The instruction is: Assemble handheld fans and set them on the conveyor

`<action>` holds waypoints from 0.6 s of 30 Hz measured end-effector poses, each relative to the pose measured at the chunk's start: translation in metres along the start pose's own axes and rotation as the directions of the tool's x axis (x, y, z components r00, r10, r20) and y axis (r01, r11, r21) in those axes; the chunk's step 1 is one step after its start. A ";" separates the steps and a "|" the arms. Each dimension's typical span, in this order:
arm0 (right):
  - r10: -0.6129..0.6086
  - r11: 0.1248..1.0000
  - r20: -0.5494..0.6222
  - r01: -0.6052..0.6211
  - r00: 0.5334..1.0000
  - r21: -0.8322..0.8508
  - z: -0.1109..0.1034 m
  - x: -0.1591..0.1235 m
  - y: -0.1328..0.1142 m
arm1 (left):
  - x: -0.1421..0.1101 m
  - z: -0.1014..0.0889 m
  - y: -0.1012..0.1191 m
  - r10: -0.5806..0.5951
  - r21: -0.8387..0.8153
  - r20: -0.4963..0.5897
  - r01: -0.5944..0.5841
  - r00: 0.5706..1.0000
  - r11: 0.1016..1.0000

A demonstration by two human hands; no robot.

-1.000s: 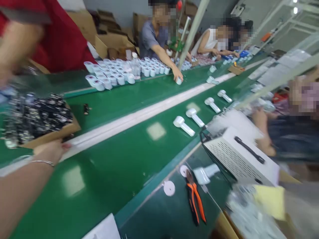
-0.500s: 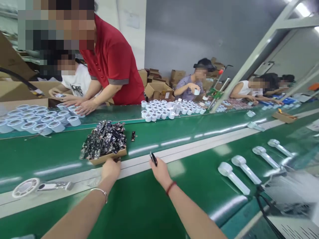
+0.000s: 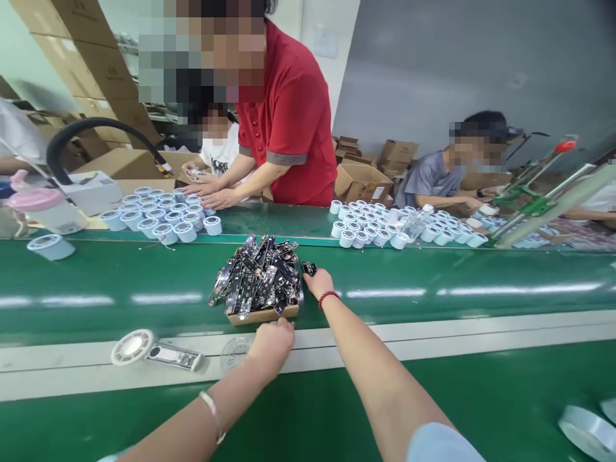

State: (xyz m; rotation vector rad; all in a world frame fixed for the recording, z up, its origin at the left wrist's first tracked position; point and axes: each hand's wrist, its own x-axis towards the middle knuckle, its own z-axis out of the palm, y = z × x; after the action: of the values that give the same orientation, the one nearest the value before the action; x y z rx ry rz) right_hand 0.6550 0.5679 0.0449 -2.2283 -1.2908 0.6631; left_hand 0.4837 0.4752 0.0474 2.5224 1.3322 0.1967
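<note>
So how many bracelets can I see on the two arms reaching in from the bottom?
2: a silver bangle on the left forearm, and a red bracelet at the wrist of the right hand, which holds a black circuit board. Any under the sleeves would be hidden.

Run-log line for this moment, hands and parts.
left hand: near carton, grip unclear | right hand: holds black circuit board | carton: heaped with boards | white housing: on pale strip

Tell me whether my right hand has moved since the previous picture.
Yes: against the white strip, your right hand has moved away from you, from over the strip to beyond it.
</note>
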 end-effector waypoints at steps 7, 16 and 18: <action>-0.359 0.930 -0.014 0.359 0.933 0.078 -0.037 -0.023 -0.059 | -0.013 -0.121 -0.038 -0.335 -0.173 -0.381 0.290 0.862 0.941; -0.543 0.840 -0.108 0.539 0.833 -0.069 -0.005 -0.046 -0.132 | 0.044 -0.115 -0.084 -0.297 -0.318 -0.368 0.181 0.881 0.931; -0.578 0.816 -0.109 0.572 0.809 -0.083 0.007 -0.048 -0.129 | 0.038 -0.108 -0.103 -0.383 -0.381 -0.376 0.236 0.844 0.894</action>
State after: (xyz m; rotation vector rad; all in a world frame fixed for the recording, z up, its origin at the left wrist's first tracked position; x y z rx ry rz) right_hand 0.5452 0.5836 0.1273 -1.7207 -1.8055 0.2495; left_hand 0.3968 0.5813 0.1179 2.0131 1.6946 0.8874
